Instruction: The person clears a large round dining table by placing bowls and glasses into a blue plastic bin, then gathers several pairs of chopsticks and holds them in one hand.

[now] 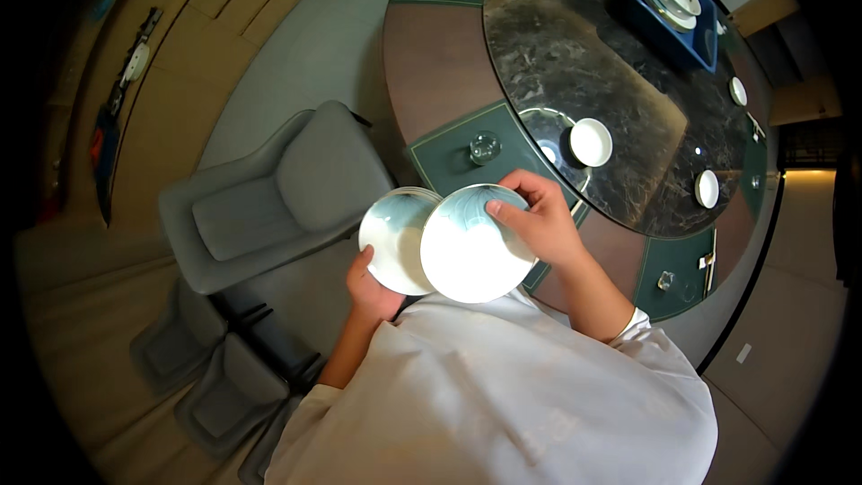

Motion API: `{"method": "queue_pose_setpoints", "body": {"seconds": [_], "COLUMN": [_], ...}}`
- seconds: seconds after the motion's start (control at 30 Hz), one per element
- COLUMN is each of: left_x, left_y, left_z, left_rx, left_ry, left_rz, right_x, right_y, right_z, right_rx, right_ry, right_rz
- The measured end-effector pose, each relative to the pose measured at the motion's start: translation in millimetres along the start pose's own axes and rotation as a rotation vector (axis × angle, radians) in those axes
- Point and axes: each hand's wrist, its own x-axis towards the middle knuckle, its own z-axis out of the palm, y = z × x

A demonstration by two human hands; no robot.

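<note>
The left hand (pixel 372 291) grips stacked plates (pixel 392 250) by their lower-left edge; the right hand (pixel 546 223) pinches another plate (pixel 476 256), thumb on its face, overlapping them, near the bench (pixel 442 58). To avoid chips, keep both grips firm and let no rims knock together

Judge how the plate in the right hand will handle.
The plate is probably slippery, given its glossy face, and likely stiff, its rim evenly round. Pinched near one edge by the right hand, it may tip if loosened.
</note>
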Motion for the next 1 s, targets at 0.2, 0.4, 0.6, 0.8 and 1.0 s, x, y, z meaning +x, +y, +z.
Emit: {"method": "queue_pose_setpoints", "body": {"seconds": [0.2,0.4,0.6,0.8,1.0], "left_x": [-1.6,-1.3,1.8,-1.0,-3.6], "left_y": [-2.2,-3.4,-10.8,-13.3,-11.8], "left_z": [16.5,35.1,33.5,35.7,28.7], "left_rx": [0.073,0.092,0.066,-0.037,-0.117], "left_ry": [-0.067,-0.101,-0.027,-0.024,-0.031], "left_rz": [0.039,0.066,0.069,0.073,0.100], "right_x": [1.5,4.5,8.5,7.7,5.2], "right_y": [16.9,28.6,33.1,38.9,39.1], "right_z": [25.2,43.6,60.4,76.7,85.3], "right_rx": [-0.169,-0.206,-0.186,-0.314,-0.322], "right_ry": [0.105,0.160,0.207,0.292,0.276], "right_rz": [0.031,-0.019,-0.024,-0.228,-0.278]}}
